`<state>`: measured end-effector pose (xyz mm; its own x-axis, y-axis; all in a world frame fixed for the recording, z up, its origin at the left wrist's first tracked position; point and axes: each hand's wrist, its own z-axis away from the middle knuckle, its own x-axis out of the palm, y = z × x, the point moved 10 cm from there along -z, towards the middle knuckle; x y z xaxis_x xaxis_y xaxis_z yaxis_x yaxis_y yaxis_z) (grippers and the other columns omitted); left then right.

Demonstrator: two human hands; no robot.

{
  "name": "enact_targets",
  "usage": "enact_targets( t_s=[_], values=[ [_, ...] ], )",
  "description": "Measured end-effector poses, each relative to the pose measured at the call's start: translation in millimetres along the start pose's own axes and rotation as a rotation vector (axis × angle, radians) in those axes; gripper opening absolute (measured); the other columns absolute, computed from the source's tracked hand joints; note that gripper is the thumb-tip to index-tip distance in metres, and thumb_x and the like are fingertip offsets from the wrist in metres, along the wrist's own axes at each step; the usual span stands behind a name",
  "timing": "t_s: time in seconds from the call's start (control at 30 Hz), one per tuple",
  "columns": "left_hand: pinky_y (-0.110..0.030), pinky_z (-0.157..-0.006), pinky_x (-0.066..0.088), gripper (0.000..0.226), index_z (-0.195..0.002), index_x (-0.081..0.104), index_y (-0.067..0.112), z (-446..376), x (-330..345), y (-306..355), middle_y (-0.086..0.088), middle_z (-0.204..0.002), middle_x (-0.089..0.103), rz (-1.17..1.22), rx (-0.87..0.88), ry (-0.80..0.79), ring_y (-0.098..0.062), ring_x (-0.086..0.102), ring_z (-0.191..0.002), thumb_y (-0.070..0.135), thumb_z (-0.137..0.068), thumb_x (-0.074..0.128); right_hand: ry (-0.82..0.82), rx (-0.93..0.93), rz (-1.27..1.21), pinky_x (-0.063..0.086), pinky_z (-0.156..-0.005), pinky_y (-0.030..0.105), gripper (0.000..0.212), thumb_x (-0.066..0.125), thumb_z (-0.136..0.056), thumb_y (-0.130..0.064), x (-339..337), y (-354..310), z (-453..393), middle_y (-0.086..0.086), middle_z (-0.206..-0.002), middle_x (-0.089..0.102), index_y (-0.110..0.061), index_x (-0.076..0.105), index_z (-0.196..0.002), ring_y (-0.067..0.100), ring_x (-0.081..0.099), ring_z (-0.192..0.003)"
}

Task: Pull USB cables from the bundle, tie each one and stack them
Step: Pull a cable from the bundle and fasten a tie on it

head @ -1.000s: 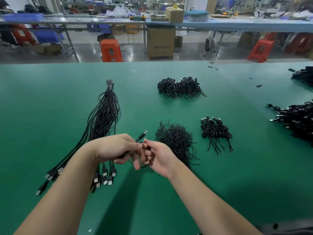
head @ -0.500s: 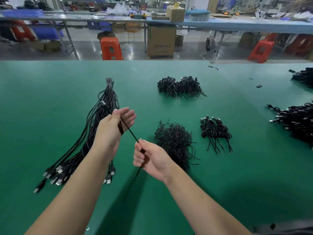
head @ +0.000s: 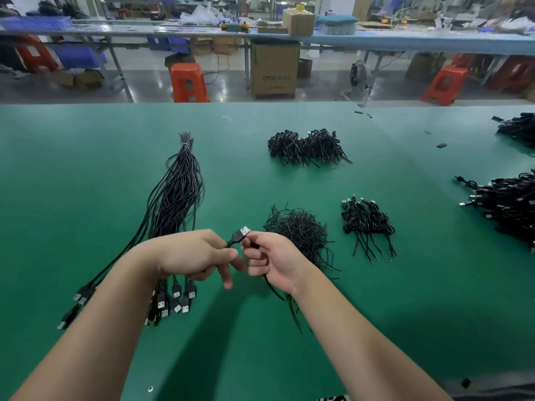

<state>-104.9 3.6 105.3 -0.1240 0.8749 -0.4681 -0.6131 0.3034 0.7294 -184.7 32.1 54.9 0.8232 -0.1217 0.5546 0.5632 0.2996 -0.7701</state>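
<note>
Pinching USB cable (head: pixel 239 236) between hands (head: pixel 231 256), bundle (head: pixel 173 195) behind

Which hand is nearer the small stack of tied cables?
Right. The right hand sits just left of the tied stack, past the loose ties; the left hand is farther left, by the bundle.

View: head-worn, single wide-angle.
Facing: forward and down across green table (head: pixel 376 328).
Near field: both forearms entering from bottom edge, left hand (head: pixel 188 256) and right hand (head: pixel 275 261) close, just below centre.
Far field: benches, stools (head: pixel 188 82), box (head: pixel 274 69) beyond table's far edge.
Distortion: edges bowed.
Overlap: none, sole view.
</note>
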Motion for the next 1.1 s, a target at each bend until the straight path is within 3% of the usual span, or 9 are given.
enact_targets(
  t_s=[0.07, 0.17, 0.27, 0.37, 0.5, 0.63, 0.77, 0.87, 1.1],
  values=[
    [-0.023, -0.051, 0.041, 0.032, -0.106, 0.070, 0.015, -4.5, -5.6, -8.1, 0.009, -0.071, 0.075, -0.155, -0.098, 0.104, -0.012, 0.043, -0.042, 0.033, -0.106, 0.043, -0.012, -0.034, 0.062, 0.011, -0.045, 0.022, 0.030, 0.041, -0.105, -0.021, 4.1, -9.0, 1.8, -0.006, -0.058, 0.036, -0.016, 0.053, -0.078, 0.007, 0.019, -0.049],
    [-0.024, -0.060, 0.051, 0.035, -0.099, 0.071, 0.019, -8.7, -27.0, -8.2, 0.004, -0.061, 0.071, -0.199, -0.118, 0.378, -0.012, 0.061, -0.053, 0.040, -0.105, 0.043, -0.029, -0.097, 0.144, 0.011, -0.046, 0.023, 0.030, 0.039, -0.107, -0.021, 12.5, -19.7, 5.7, -0.004, -0.061, 0.037, -0.016, 0.052, -0.081, 0.009, 0.019, -0.052],
    [-0.024, -0.082, 0.057, 0.029, -0.117, 0.067, 0.014, -8.8, -39.8, -8.1, 0.001, -0.094, 0.075, 0.294, 0.036, 0.581, -0.012, 0.072, -0.084, 0.026, -0.107, 0.042, -0.048, -0.135, 0.155, 0.015, -0.045, 0.021, 0.031, 0.039, -0.108, -0.022, 19.9, -23.4, 10.8, -0.003, -0.062, 0.039, -0.015, 0.053, -0.081, 0.010, 0.022, -0.054],
    [-0.024, -0.093, 0.055, 0.032, -0.126, 0.061, 0.011, -9.7, -39.0, -5.7, -0.004, -0.117, 0.071, 0.620, 0.227, 0.540, -0.019, 0.071, -0.103, 0.017, -0.108, 0.036, -0.057, -0.158, 0.149, 0.015, -0.048, 0.021, 0.032, 0.040, -0.109, -0.023, 23.1, -20.7, 15.2, -0.002, -0.061, 0.040, -0.015, 0.053, -0.081, 0.011, 0.021, -0.056],
    [-0.018, -0.086, 0.054, 0.034, -0.133, 0.056, 0.005, -13.2, -33.1, -9.2, -0.006, -0.122, 0.070, 0.557, 0.265, 0.465, -0.019, 0.068, -0.111, 0.014, -0.107, 0.035, -0.052, -0.171, 0.120, 0.014, -0.049, 0.022, 0.032, 0.040, -0.109, -0.022, 18.0, -20.4, 20.9, -0.001, -0.063, 0.039, -0.015, 0.053, -0.080, 0.011, 0.019, -0.057],
    [-0.023, -0.093, 0.053, 0.035, -0.134, 0.055, 0.009, -15.1, -31.5, -7.3, -0.003, -0.124, 0.070, 0.620, 0.348, 0.439, -0.020, 0.067, -0.115, 0.017, -0.106, 0.036, -0.063, -0.174, 0.109, 0.014, -0.048, 0.021, 0.030, 0.040, -0.108, -0.023, 14.1, -21.2, 22.8, 0.000, -0.064, 0.036, -0.015, 0.052, -0.082, 0.011, 0.019, -0.057],
    [-0.029, -0.092, 0.054, 0.047, -0.131, 0.054, 0.000, -18.6, -26.1, 2.8, -0.016, -0.128, 0.066, 0.978, 0.489, 0.412, -0.030, 0.064, -0.118, 0.031, -0.098, 0.040, -0.070, -0.174, 0.169, 0.022, -0.045, 0.016, 0.031, 0.040, -0.109, -0.026, 22.3, -14.9, 19.6, -0.002, -0.062, 0.040, -0.017, 0.052, -0.082, 0.009, 0.024, -0.054],
    [-0.031, -0.092, 0.055, 0.049, -0.127, 0.054, -0.004, -22.9, -23.4, 8.3, -0.021, -0.125, 0.066, 1.158, 0.525, 0.419, -0.033, 0.064, -0.118, 0.033, -0.099, 0.040, 0.085, -0.280, 0.531, 0.027, -0.046, 0.018, 0.032, 0.041, -0.109, -0.018, 15.5, -19.0, 18.4, -0.003, -0.061, 0.043, -0.019, 0.052, -0.079, 0.005, 0.031, -0.049],
    [-0.032, -0.068, 0.058, 0.032, -0.095, 0.059, 0.005, -17.6, -30.4, 8.1, -0.001, -0.069, 0.060, 1.216, 0.524, 0.581, -0.026, 0.071, -0.076, 0.033, -0.099, 0.044, 0.289, -0.399, 0.992, 0.043, -0.054, 0.016, 0.034, 0.046, -0.105, -0.028, 9.0, -22.0, 20.9, -0.009, -0.063, 0.065, -0.028, 0.058, -0.073, 0.001, 0.050, -0.049]
  ],
)
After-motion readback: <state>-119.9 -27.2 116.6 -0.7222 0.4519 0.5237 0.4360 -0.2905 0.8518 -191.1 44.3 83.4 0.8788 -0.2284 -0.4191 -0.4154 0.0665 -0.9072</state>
